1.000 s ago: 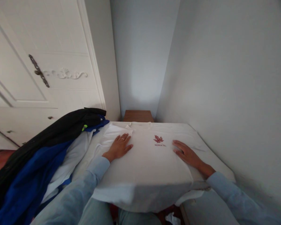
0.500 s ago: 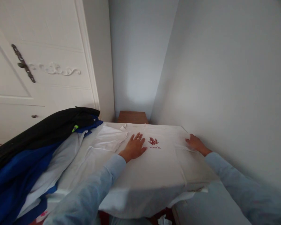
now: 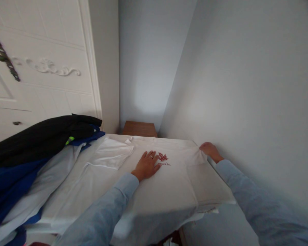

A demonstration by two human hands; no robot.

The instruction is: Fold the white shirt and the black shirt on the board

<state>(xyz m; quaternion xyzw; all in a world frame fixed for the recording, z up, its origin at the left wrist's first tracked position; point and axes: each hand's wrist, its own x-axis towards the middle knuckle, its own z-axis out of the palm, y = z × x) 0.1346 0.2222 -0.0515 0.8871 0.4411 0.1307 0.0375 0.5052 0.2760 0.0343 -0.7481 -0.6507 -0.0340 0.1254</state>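
Observation:
A white T-shirt (image 3: 166, 188) with a red maple leaf print and lettering lies spread over a white tabletop (image 3: 218, 186), its lower part hanging over the near edge. My left hand (image 3: 146, 165), with a ring on one finger, rests flat on the shirt just left of the leaf, fingers spread. At the right edge, by the wall, my right hand (image 3: 210, 151) pinches the end of the shirt's right sleeve and pulls it taut. The left sleeve (image 3: 114, 153) lies flat on the far left side.
A heap of black, blue and grey clothes (image 3: 41, 143) covers the table's left end. Behind it stands a white wardrobe (image 3: 53, 92). A brown wooden box-like piece (image 3: 140, 128) sits beyond the far edge. The grey wall (image 3: 236, 102) runs close along the right.
My right hand has taken hold of the right sleeve and drawn it up and outward, smoothing it. My left hand stays flat on the shirt. The view has shifted slightly to the right.

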